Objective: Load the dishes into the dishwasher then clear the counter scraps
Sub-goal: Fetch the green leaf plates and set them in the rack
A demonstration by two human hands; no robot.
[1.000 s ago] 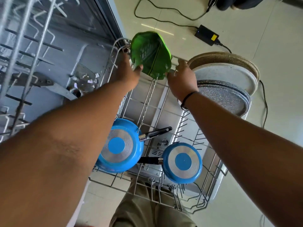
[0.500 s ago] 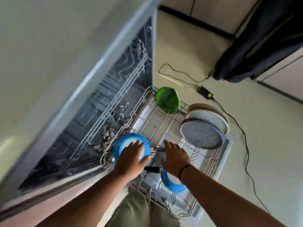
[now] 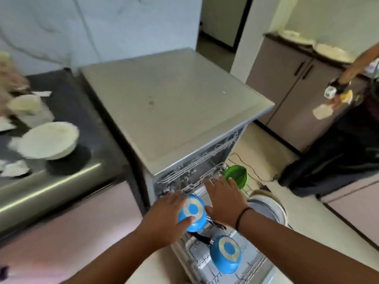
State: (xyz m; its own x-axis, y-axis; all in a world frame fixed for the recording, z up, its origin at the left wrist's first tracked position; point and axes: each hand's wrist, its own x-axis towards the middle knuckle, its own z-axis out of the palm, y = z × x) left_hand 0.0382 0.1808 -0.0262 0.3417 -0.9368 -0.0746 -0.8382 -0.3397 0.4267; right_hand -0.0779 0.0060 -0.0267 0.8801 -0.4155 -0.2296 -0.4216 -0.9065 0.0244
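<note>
Marble wall (image 3: 61,27), pale floor (image 3: 307,218), taupe cabinets (image 3: 287,83), dark doorway (image 3: 223,19)

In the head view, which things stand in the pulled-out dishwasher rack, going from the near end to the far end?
Near blue pan → second blue pan, which the left hand touches → green dish at the far end. The grey plates on the right side are left out.

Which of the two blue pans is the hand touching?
The blue pan nearer the dishwasher's opening: the left hand rests on it. The other blue pan, closer to the person, lies untouched in the wire rack.
</note>
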